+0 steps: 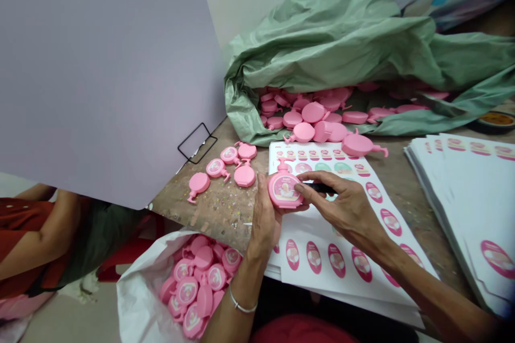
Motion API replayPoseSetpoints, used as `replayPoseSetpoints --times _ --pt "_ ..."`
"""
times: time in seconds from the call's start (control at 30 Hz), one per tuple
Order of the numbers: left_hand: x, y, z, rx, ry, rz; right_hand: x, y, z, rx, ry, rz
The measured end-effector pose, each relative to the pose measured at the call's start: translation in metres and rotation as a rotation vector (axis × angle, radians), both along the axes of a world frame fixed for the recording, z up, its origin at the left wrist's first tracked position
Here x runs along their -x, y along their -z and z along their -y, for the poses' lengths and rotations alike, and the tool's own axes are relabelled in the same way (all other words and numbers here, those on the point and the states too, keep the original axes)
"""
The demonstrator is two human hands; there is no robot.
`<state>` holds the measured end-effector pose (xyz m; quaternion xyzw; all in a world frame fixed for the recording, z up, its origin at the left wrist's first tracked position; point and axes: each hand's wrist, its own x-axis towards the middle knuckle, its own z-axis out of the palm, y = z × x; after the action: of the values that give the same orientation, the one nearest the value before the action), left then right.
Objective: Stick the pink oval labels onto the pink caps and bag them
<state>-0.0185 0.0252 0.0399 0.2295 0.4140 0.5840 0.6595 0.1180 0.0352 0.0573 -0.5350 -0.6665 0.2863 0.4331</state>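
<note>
A flat pink pump bottle (285,191) with a round-framed label on its face is held up just above a white sheet of oval pink labels (336,273), near the desk's front edge. The left hand (264,214) cups it from the side and below, fingers curled firmly around its body. The right hand (348,209) is half closed, pinching a slim black tool (319,188) while one fingertip rests at the bottle's label. Close work here goes best with the bottle braced steady and the fingertip kept flat on the label.

Loose pink bottles (225,169) lie on the worn desk (213,220) to the left. A green woven sack (322,48) spills more along the far edge, a white sack (139,300) of labelled bottles sits below the front edge, and a stack of label sheets (454,198) lies at the right edge.
</note>
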Motion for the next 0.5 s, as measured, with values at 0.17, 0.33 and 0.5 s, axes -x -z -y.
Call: replayPoseSetpoints --times 0.17,0.33,0.5 --pt "-0.002 -0.003 0.003 -0.077 0.021 -0.042 0.001 0.000 0.002 -0.141 0.039 0.216" --pt "-0.001 0.000 0.009 -0.101 -0.030 -0.230 -0.005 0.001 0.000 -0.246 0.179 0.662" --pt "-0.001 0.008 0.012 0.025 -0.021 -0.151 -0.001 0.015 -0.011 -0.198 0.183 0.458"
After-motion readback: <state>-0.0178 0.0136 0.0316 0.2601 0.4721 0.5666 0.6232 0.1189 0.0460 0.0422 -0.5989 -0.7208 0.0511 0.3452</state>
